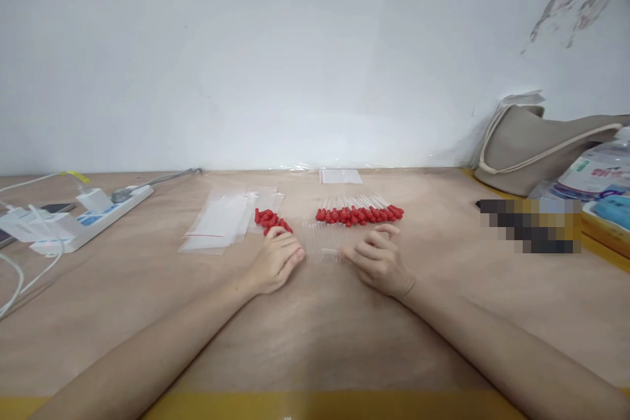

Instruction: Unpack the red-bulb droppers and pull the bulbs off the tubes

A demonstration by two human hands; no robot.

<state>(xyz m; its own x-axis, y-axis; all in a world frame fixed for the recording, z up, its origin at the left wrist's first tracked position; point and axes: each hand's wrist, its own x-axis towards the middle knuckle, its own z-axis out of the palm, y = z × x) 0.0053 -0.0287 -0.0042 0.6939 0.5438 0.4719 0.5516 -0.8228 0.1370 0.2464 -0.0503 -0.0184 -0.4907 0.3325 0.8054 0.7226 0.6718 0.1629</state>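
Observation:
Several clear, thin dropper tubes [319,236] lie side by side on the table between my hands. At their left edge is my left hand [276,262], its fingers curled and the thumb pressed against them; whatever it may hold is hidden. My right hand [380,264] rests at the right edge of the tubes with fingers bent inward, slightly blurred at the tips, and its contents cannot be made out. Beyond the left hand is a small pile of red rubber bulbs [268,218]. Behind the tubes lies a row of droppers with red bulbs [359,214], their clear stems pointing toward the wall.
Clear zip bags [211,220] overlap on the left, and another small bag [340,176] lies near the wall. A white power strip [98,220] with chargers and cables is far left. On the right are a pixelated dark item [531,226], a grey bag [526,144] and a plastic bottle [598,167].

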